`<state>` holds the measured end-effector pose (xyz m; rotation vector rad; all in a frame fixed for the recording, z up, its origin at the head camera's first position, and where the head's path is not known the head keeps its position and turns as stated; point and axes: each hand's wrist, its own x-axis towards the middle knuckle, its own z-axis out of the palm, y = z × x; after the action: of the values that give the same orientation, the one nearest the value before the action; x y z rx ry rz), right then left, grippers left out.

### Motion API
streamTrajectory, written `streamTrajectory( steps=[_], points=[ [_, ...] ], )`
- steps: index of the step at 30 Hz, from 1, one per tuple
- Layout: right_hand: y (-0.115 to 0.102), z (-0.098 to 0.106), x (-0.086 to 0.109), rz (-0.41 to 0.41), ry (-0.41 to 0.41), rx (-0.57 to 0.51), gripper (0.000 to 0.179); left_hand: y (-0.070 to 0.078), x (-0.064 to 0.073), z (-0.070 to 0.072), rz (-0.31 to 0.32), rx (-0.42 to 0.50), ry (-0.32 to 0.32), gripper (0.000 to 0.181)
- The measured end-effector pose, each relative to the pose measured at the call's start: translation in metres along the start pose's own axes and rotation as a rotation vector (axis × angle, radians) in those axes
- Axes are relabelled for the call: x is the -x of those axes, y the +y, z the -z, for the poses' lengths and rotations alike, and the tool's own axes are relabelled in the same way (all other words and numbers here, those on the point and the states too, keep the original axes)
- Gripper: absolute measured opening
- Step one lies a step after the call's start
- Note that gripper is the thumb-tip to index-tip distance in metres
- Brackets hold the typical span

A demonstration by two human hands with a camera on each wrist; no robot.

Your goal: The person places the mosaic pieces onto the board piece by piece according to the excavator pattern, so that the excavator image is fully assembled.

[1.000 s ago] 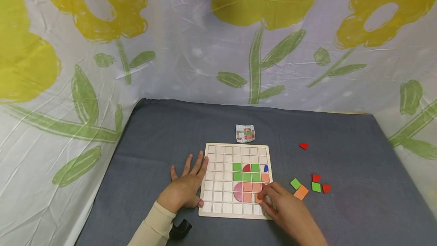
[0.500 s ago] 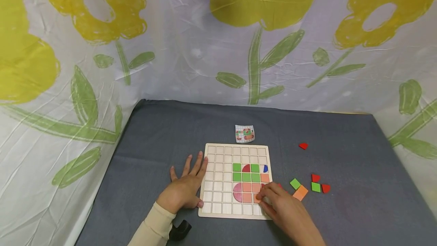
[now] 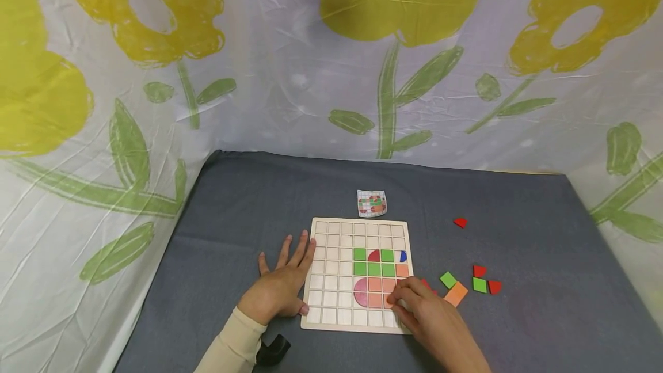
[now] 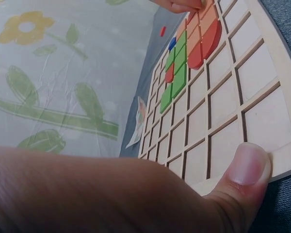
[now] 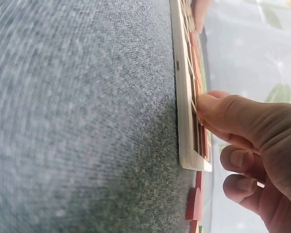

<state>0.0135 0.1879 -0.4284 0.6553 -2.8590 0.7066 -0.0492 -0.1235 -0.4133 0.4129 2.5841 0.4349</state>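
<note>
A pale wooden grid board [image 3: 357, 328] lies on the table, its right half partly filled with flat coloured tiles. My right hand [image 3: 427, 309] pinches an orange square tile [image 3: 388, 300] with thumb and fingertips, down at a cell beside other orange squares. The fingers hide most of that tile; the right wrist view has the thumb [image 5: 216, 109] low against the board's top. My left hand [image 3: 282, 289] lies with fingers spread along the board's left edge. Its thumb [image 4: 247, 167] rests on the near left corner. Green squares [image 3: 359, 254] and a pink half-round [image 3: 361, 292] sit in the grid.
Loose pieces lie right of the board: a green square [image 3: 448, 279], an orange one [image 3: 456, 293], another green [image 3: 479, 285] and several red ones [image 3: 495, 286]. A printed pattern card [image 3: 372, 204] is behind the board. Something black and curved [image 3: 274, 349] shows by the left wrist.
The orange tile has gone from tilted above the grid to lying down at its cell, and my right hand has shifted slightly left. The left hand stays in place.
</note>
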Motion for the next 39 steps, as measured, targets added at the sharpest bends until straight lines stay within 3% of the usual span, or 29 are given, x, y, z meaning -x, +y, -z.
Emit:
streamTrajectory(
  steps=[9, 15, 20, 26, 39],
  points=[
    [0.004, -0.002, 0.001, 0.003, 0.016, -0.022, 0.028, 0.000, -0.001, 0.000, 0.003, 0.006, -0.007, 0.137],
    [0.017, 0.012, 0.004, -0.195, -0.029, 0.009, 0.020, -0.001, -0.001, -0.001, -0.007, 0.006, -0.006, 0.136],
    [0.029, 0.020, 0.008, -0.252, 0.004, 0.070, 0.021, -0.001, 0.000, 0.000, 0.003, -0.004, -0.008, 0.137],
    [0.031, 0.024, 0.008, -0.411, -0.060, 0.075, 0.022, -0.002, 0.000, 0.000, -0.012, -0.002, 0.002, 0.136],
    [0.031, 0.015, 0.007, -0.321, 0.032, 0.105, 0.025, -0.002, 0.002, 0.001, -0.020, 0.013, 0.006, 0.134]
  ],
)
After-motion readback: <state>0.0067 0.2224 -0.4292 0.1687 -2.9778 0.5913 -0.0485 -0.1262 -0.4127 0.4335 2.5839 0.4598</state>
